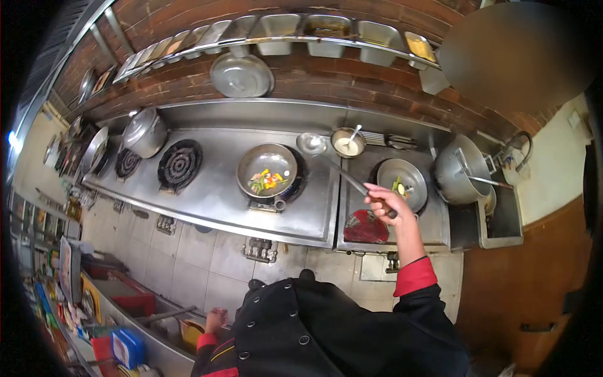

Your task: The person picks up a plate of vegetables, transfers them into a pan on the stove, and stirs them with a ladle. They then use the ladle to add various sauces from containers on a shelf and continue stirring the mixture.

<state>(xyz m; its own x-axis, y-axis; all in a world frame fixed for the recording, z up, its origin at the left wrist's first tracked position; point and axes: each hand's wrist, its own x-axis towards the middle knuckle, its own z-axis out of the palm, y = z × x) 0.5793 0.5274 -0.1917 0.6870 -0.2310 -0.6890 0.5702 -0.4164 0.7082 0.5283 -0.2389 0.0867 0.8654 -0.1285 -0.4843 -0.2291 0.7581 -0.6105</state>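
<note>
My right hand [384,202] is closed around the dark handle of a metal ladle [344,174]. The ladle's bowl hangs over the stove between a pan [269,154] and a small bowl of white sauce [347,146] with a spoon in it. Chopped vegetables [269,181] in yellow, red, green and white lie in that pan. Just beyond my right hand, a second pan [402,169] holds a few green and pale pieces. My left hand [217,319] is low by my side near the lower counter, fingers curled, with nothing visible in it.
A large pot [461,166] stands at the right end, a lidded pot [145,133] at the left. A bare burner [179,164] sits between pot and pan. A red board [365,227] lies at the front. Metal containers [278,31] line the wall shelf.
</note>
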